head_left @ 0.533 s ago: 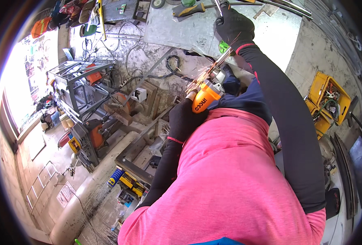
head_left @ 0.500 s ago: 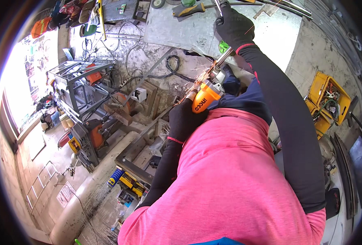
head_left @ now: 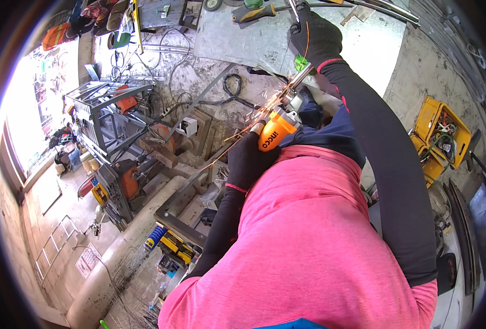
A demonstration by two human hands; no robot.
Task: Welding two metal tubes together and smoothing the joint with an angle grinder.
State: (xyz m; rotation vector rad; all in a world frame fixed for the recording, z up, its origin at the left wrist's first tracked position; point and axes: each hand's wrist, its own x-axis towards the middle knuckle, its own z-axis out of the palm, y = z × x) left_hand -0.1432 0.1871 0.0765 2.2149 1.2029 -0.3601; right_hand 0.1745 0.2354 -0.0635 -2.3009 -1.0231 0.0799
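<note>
My left hand point(head_left: 248, 159), in a black glove, is closed around the orange body of an angle grinder point(head_left: 274, 134) held close to my waist. Sparks spray from the grinder's head along a shiny metal tube point(head_left: 302, 75) that slants up beneath my right wrist. Farther out, my right hand point(head_left: 318, 37), also black-gloved, has its fingers wrapped round a slim shiny metal rod point(head_left: 294, 12). Whether rod and tube are one piece is hidden by the hand. A bright green object point(head_left: 300, 62) shows just below that hand, its kind unclear.
A pale metal sheet point(head_left: 226, 44) spreads ahead, bearing a tool with a yellow-and-black handle point(head_left: 254, 13). Grey metal frames point(head_left: 103, 115) and cables lie at left. An open yellow toolbox point(head_left: 443, 129) sits at right. Dark angle bars point(head_left: 182, 219) flank my left arm.
The spark spray differs, with longer orange streaks past my left hand and across my right. Both hands, the grinder and the tube stay nearly in place.
</note>
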